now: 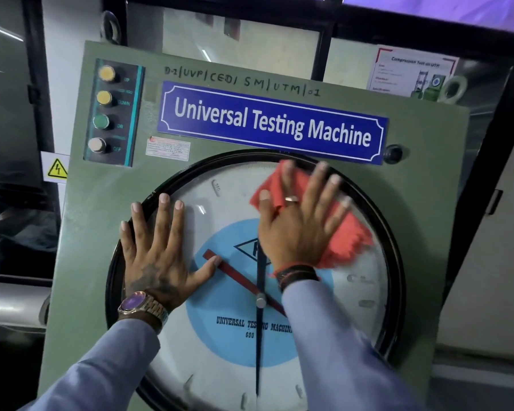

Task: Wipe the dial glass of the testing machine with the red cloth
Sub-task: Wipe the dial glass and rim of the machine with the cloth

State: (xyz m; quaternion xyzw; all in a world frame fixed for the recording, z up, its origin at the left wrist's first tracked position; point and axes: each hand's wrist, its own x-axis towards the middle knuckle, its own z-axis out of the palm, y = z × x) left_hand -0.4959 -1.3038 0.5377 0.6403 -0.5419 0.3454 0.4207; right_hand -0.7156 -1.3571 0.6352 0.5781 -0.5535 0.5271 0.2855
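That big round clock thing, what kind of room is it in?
Probably a materials testing lab. The blue sign reads "Universal Testing Machine", the big dial is a gauge, not a clock, and a poster behind mentions a compression test.

Pale blue long sleeves [107,360] cover both arms; a gold-toned wristwatch [140,305] on the left wrist, dark and red bands [297,272] and a finger ring [291,199] on the right.

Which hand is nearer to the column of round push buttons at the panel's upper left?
Left. The left hand lies flat on the dial glass at its left rim, below the buttons. The right hand presses the red cloth on the glass's upper right, farther away.
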